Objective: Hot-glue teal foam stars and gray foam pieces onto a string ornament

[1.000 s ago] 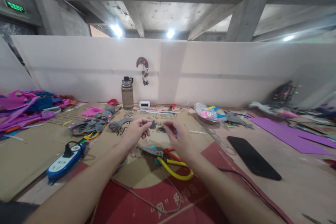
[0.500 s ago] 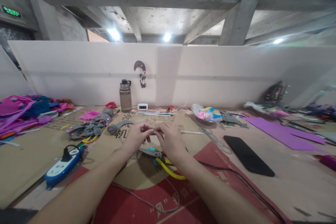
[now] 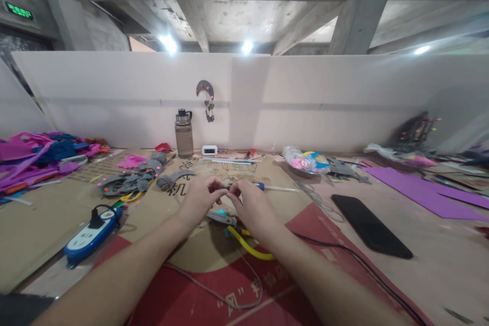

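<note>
Over the cardboard, my left hand [image 3: 204,196] and my right hand [image 3: 250,201] meet with thumbs and fingertips pinched together. Something small and greyish sits between the fingertips, too small to make out. Just below them lies a tool with yellow handles [image 3: 248,247] and a grey metal head [image 3: 221,218], partly covered by my right hand; a small turquoise piece [image 3: 221,211] is by its head. A blue-handled tool [image 3: 259,186] shows behind my right hand. A thin grey cord [image 3: 214,291] loops over the red part of the cardboard.
Left are a power strip [image 3: 91,237], grey felt pieces with pink beads [image 3: 132,182], a grey felt roll [image 3: 164,182] and coloured scraps [image 3: 26,158]. A bottle [image 3: 184,135] stands behind. Right are a black phone [image 3: 370,225], purple sheets [image 3: 420,191], a dish [image 3: 301,170] and a black cable [image 3: 355,260].
My hands stay together, pinching at nearly the same spot. The blue-handled tool behind my right hand now shows. The view has shifted slightly.
</note>
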A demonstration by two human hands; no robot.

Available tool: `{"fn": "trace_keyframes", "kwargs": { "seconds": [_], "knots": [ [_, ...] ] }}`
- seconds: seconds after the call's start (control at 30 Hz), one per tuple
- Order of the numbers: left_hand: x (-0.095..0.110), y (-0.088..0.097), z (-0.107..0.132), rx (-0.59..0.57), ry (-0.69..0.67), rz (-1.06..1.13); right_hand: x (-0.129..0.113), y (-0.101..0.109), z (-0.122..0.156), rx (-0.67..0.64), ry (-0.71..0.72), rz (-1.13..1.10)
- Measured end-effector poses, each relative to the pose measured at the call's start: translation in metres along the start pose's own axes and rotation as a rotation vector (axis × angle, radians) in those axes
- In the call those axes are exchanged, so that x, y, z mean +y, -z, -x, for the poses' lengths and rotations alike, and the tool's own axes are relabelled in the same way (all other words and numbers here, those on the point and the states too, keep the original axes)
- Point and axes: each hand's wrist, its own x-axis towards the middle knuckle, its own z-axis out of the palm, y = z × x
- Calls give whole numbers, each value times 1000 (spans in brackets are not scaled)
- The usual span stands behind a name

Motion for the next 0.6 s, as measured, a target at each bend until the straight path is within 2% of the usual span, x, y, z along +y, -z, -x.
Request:
{"fn": "trace_keyframes", "kwargs": {
  "seconds": [0.27,0.4,0.6],
  "knots": [
    [2,-7,-3,-44,168,227,-9,14,2,-32,-76,-87],
    [-2,-9,-5,-73,227,363,-12,17,3,-28,-100,-200],
    [-6,4,-11,1,276,481,-2,22,2,64,-60,-324]
  ]
}}
